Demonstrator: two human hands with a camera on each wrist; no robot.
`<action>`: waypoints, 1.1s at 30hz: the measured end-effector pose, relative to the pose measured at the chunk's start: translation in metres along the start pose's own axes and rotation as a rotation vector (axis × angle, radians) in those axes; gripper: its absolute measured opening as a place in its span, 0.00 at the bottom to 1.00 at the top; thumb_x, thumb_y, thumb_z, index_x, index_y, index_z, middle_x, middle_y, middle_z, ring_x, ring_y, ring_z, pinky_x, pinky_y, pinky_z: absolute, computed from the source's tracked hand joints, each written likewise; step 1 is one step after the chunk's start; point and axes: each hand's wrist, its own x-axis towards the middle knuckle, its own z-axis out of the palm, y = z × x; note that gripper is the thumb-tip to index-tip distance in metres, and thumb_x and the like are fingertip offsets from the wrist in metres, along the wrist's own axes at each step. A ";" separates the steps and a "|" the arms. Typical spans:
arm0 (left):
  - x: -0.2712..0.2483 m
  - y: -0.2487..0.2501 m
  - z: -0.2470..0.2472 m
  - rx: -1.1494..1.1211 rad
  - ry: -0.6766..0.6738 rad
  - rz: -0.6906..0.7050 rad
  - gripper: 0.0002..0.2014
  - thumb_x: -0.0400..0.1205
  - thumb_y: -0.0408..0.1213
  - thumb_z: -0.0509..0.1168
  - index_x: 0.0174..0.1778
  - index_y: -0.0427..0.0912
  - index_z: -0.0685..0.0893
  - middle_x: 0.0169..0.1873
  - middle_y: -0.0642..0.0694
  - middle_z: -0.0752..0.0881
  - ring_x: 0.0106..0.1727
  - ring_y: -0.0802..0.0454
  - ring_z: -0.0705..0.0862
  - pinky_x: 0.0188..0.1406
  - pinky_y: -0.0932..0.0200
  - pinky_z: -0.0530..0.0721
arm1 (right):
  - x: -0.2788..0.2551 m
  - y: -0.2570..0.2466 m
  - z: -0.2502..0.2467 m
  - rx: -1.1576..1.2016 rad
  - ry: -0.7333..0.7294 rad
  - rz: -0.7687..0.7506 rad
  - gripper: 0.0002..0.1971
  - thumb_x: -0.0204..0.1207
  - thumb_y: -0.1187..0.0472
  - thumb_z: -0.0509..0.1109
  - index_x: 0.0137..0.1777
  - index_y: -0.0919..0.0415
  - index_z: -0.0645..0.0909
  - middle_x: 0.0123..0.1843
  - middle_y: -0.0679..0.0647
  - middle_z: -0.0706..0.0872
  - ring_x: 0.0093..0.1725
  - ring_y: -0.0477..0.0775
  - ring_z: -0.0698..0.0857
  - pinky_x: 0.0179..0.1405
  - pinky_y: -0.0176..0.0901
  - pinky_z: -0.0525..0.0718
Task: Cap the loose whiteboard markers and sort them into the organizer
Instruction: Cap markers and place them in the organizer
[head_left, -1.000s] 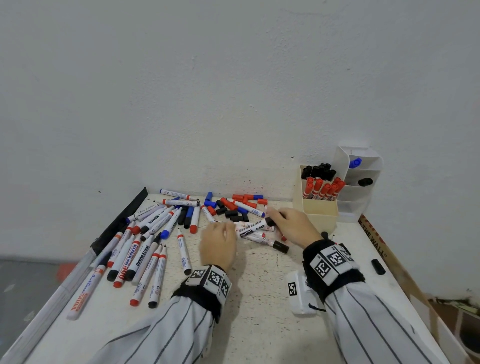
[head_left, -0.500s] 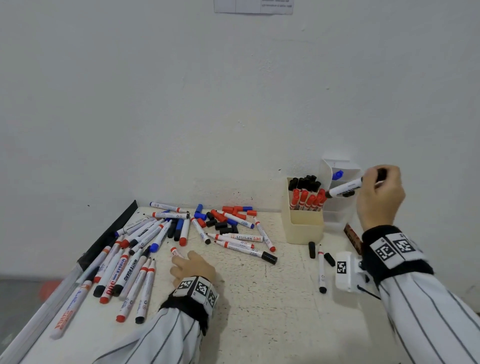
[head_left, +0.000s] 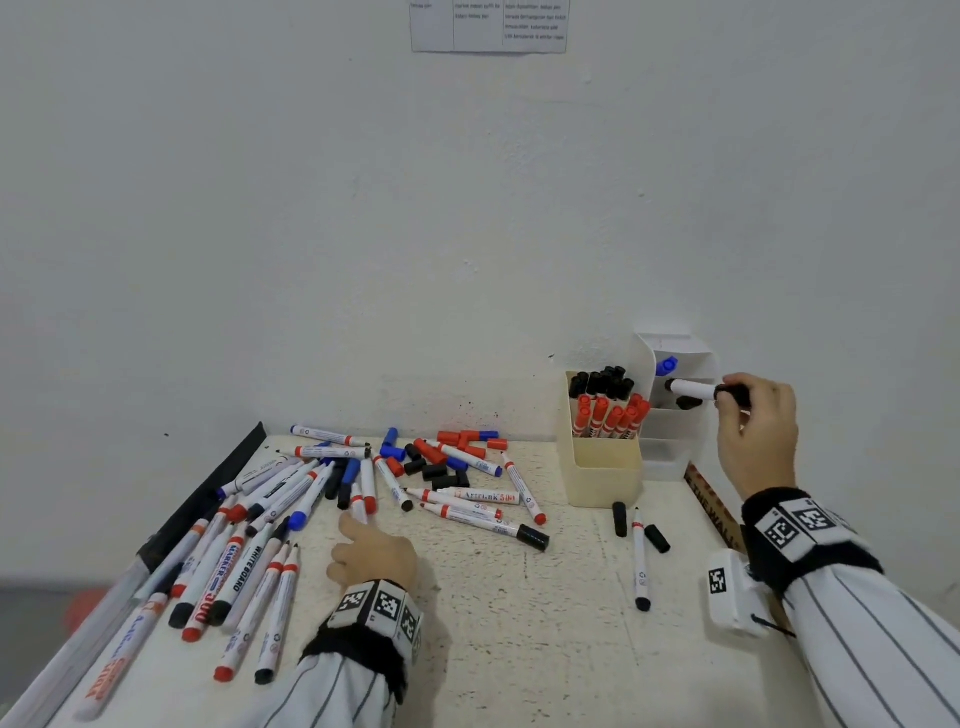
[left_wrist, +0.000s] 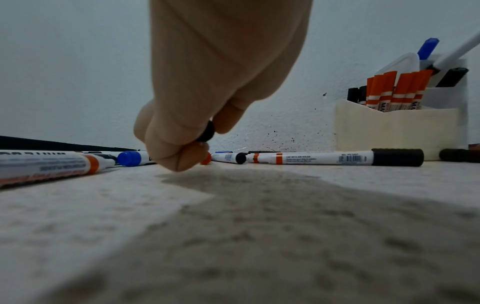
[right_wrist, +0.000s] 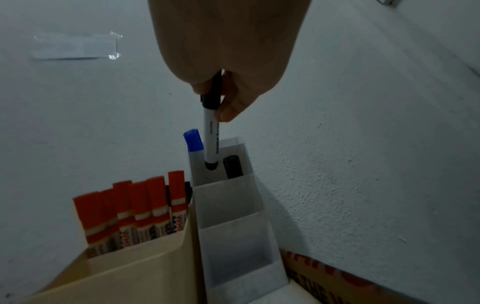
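Note:
My right hand (head_left: 748, 410) (right_wrist: 221, 102) pinches a capped black marker (head_left: 688, 388) (right_wrist: 211, 139) by its cap. The marker's tail end dips into an upper compartment of the white stepped organizer (head_left: 675, 452) (right_wrist: 233, 205), next to another black marker (right_wrist: 233, 168) and below a blue one (right_wrist: 192, 140). The cream organizer (head_left: 602, 478) beside it holds red and black markers. My left hand (head_left: 363, 545) (left_wrist: 182, 148) rests curled on the table by the loose markers (head_left: 457, 496), with a black cap (left_wrist: 207, 131) pinched between thumb and fingers.
Loose caps (head_left: 434, 470) lie among the markers near the wall. One uncapped black marker (head_left: 640, 561) and two black caps (head_left: 619, 518) lie in front of the organizers. A printed cardboard strip (head_left: 711, 509) runs along the right edge and a black strip (head_left: 208, 493) along the left.
My right hand carried the black marker from the pile up to the white organizer and lowered its tail into a compartment. My left hand drew back and left toward the long markers.

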 end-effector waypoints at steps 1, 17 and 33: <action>0.001 -0.001 0.000 -0.024 0.007 0.023 0.28 0.83 0.32 0.56 0.79 0.39 0.54 0.69 0.31 0.69 0.68 0.37 0.70 0.67 0.47 0.66 | 0.000 0.003 0.003 -0.027 -0.016 -0.018 0.10 0.77 0.74 0.64 0.57 0.72 0.80 0.56 0.71 0.76 0.49 0.63 0.80 0.53 0.45 0.75; 0.001 -0.003 0.003 -0.380 -0.202 0.173 0.18 0.83 0.35 0.59 0.70 0.37 0.76 0.48 0.43 0.82 0.38 0.53 0.80 0.36 0.61 0.83 | 0.002 0.028 0.039 -0.308 -0.241 0.057 0.15 0.70 0.78 0.63 0.54 0.70 0.83 0.55 0.67 0.84 0.53 0.71 0.81 0.51 0.58 0.80; -0.003 -0.002 0.000 -0.401 -0.233 0.168 0.16 0.83 0.36 0.60 0.67 0.39 0.79 0.51 0.40 0.85 0.39 0.49 0.84 0.37 0.58 0.87 | -0.023 -0.075 0.047 0.163 -0.164 -0.003 0.06 0.71 0.75 0.64 0.40 0.67 0.80 0.25 0.54 0.73 0.25 0.41 0.72 0.28 0.23 0.70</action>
